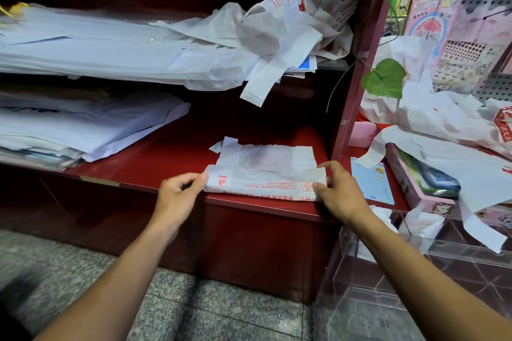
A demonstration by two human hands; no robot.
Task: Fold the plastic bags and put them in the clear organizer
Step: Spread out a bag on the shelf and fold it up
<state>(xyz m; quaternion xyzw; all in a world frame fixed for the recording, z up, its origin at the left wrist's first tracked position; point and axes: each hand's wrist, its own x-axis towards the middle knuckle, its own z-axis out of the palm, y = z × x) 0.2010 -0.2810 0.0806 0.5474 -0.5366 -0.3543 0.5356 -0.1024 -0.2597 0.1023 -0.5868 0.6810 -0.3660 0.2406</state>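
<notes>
- The person is reaching both bare forearms forward over the granite floor (194,310) toward the front edge of the lower red shelf (171,158); the arms are running roughly parallel, wrists slightly raised
- The left hand (177,196) is curling at the left end of the folded plastic bag (263,171); its thumb and forefinger are pinching that end
- The right hand (339,191) is sitting at the bag's right end, knuckles up; its fingers (328,166) are hooking over the top corner while the thumb is pressing the lower corner, so it is grasping the bag
- The bag, white with red print, is lying flat on the shelf, folded into a wide strip, its near edge at the shelf lip
- The clear organizer (415,271) is standing low at the right, beside the right forearm; some white plastic is lying inside it
- Loose bags (277,25) are piling on the upper shelf; more are heaping at the far right (443,124)
</notes>
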